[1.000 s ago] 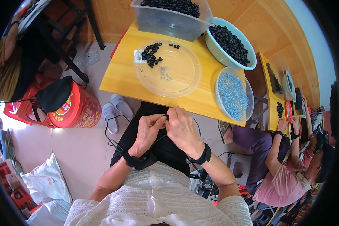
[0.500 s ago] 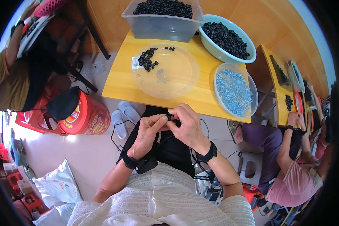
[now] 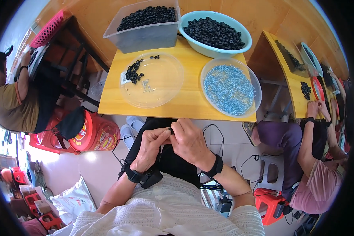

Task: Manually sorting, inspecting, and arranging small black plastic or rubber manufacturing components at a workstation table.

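Note:
Over my lap, just below the table's near edge, my left hand and my right hand meet fingertip to fingertip. Both are closed in a pinch around a small black round part, mostly covered by the fingers. On the yellow table in front of them lies a shallow clear round tray. It carries a cluster of black ring-like parts and a little heap of tiny clear or silvery pieces. To its right, a clear round dish holds many tiny light-blue pieces.
A grey translucent bin and a pale-blue basin, both full of black parts, stand at the table's back. A red bucket is on the left. Co-workers sit left and right. Cables hang near my knees.
The whole view has shifted, so the table and containers appear further left. My hands stay pinched together, and less of the black part shows between the fingers.

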A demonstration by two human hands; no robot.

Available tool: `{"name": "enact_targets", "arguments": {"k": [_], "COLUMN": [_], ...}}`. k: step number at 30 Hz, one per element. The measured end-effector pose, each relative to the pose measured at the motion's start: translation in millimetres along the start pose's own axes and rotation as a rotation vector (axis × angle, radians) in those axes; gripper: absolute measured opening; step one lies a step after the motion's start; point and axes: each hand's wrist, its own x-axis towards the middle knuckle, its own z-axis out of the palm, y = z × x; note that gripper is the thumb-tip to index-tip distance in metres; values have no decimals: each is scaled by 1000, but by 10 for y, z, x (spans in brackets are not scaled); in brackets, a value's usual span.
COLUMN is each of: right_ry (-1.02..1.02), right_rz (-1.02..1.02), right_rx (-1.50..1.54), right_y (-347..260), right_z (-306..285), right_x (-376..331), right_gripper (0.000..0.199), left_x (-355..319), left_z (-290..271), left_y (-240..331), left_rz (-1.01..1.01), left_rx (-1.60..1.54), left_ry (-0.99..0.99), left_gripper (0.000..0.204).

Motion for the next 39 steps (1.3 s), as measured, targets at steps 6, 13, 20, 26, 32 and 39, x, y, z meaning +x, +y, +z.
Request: {"name": "enact_targets", "arguments": {"k": [6,13,20,26,32,39], "right_ry": [20,46,-44,16,443,58], "right_rz": [-17,-57,153,299,339,485], "right_rx": [-9,-57,103,-204,-785,185], "right_y": [31,-17,128,780,1320,425], "right_z": [-26,-71,-238,-833,-1368,-1350], "right_x": [-72,10,235,1010,1766,1626], "right_gripper": [20,17,20,29,26,19], "left_x": [24,55,212,464,840,937], "left_z": [47,49,-385,-1396,-1722,-1889], "left_y": [15,160,156,307,348,184], "left_rz": [-22,6,81,368,438,496], "left_rx": [34,56,217,276,321,578], "left_ry": [-40,-89,24,463,666,783], "left_gripper": [23,26,29,22,19,14]}}
